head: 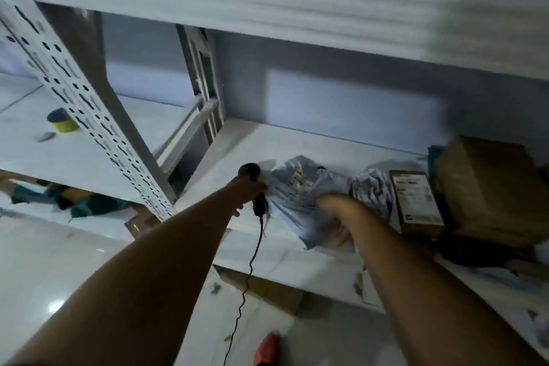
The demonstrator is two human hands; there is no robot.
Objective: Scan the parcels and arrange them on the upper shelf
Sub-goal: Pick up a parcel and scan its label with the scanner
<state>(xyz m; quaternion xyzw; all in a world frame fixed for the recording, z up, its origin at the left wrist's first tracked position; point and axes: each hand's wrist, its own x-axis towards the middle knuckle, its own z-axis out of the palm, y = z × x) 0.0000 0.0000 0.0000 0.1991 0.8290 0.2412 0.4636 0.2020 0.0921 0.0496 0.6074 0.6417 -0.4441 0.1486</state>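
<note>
A grey plastic mailer parcel [300, 196] with a small label lies on the white shelf [312, 145]. My left hand [248, 189] grips a black corded barcode scanner [258, 187], its head just left of the parcel. My right hand [338, 226] holds the mailer's near right edge, fingers curled under it. A second crumpled grey mailer [372, 187] lies to the right, then a small brown box with a label [416, 202] and a larger cardboard box [490, 187].
The upper shelf's front beam [267, 9] runs overhead. A perforated upright post [89, 116] stands at left. A tape roll [62, 120] sits on the neighbouring shelf. The scanner cable [246, 285] hangs down; a red object [269, 349] lies on the floor.
</note>
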